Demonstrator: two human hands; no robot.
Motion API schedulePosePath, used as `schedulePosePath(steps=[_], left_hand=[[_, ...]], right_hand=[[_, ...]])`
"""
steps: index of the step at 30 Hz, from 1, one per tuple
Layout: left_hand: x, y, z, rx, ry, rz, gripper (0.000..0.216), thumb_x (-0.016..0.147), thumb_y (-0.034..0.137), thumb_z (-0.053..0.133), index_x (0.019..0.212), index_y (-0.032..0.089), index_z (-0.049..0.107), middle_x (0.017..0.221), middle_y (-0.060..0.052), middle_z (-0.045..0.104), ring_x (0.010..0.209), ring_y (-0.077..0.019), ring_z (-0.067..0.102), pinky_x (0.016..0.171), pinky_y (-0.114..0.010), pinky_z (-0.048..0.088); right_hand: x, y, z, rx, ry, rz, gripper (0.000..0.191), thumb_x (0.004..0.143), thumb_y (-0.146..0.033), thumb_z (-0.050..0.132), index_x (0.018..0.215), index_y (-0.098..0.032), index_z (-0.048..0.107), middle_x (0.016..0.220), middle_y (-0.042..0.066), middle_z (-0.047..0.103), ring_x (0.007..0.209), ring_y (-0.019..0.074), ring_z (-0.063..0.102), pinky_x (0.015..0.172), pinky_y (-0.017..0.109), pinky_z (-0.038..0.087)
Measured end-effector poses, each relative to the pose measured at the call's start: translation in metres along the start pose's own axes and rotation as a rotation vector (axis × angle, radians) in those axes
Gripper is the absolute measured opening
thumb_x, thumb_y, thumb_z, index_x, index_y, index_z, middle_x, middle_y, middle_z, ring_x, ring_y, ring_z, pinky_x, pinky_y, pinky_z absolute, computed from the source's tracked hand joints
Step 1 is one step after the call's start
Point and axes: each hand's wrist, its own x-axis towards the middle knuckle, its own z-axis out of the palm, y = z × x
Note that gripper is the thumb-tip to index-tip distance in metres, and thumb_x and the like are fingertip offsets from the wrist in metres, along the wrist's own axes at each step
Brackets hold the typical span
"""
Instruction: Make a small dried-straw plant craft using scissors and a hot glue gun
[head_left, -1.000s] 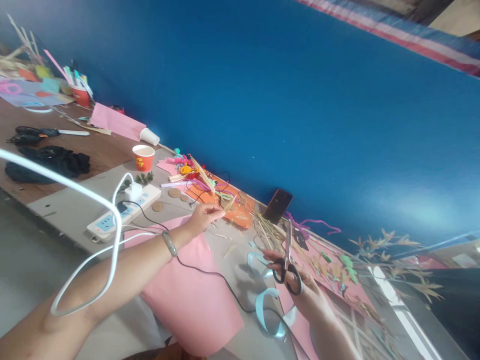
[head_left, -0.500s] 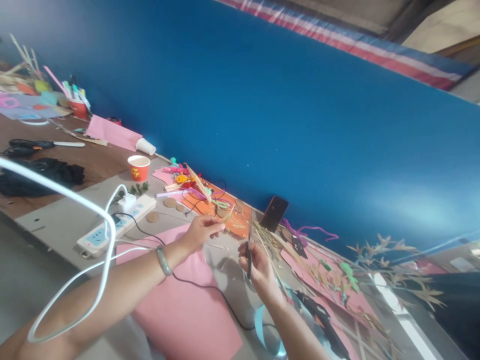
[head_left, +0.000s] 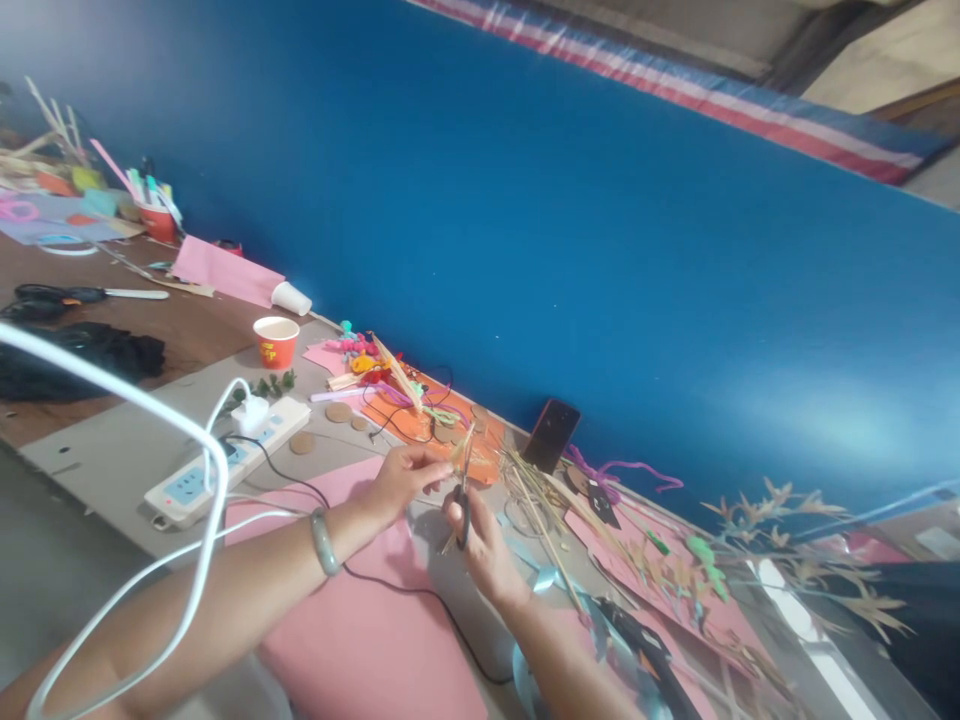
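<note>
My left hand [head_left: 409,482], with a jade-coloured bangle [head_left: 324,542] on its wrist, pinches a small pale straw-like piece [head_left: 459,452] between thumb and fingers. In my right hand [head_left: 480,540] is a pair of scissors [head_left: 465,500] with dark handles, the blades pointing up and away. Those blades stand right beside the straw-like piece; whether they touch it I cannot tell. Under both hands lie a pink sheet [head_left: 375,640] and the grey tabletop. Just beyond them is an orange sheet [head_left: 487,462] with craft bits on it.
A white power strip [head_left: 232,460] with a plug and cables sits left, and a thick white cable [head_left: 214,520] loops across the foreground. Behind are a red paper cup [head_left: 276,343] and a phone [head_left: 551,433] leaning on the blue wall. A black glue gun [head_left: 649,645] and dried stalks [head_left: 540,515] lie right.
My right hand has moved left with the scissors, bringing the blades from apart to right beside the straw-like piece. My left hand has hardly shifted and still pinches that piece.
</note>
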Motion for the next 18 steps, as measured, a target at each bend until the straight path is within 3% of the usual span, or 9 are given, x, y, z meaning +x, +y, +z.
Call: schedulePosePath(steps=[18], left_hand=[[-0.002,0.005,0.0,0.017,-0.022,-0.025,0.021,0.066,0.032,0.073,0.061,0.012,0.067,0.055,-0.001,0.06,0.052,-0.0096,0.051,0.051,-0.022,0.039]], right_hand=[[0.011,0.005,0.005,0.057,0.067,-0.033,0.052,0.083,-0.068,0.043,0.07,-0.018,0.051,0.061,-0.001,0.043,0.065,0.0155,0.045,0.056,0.025,0.038]])
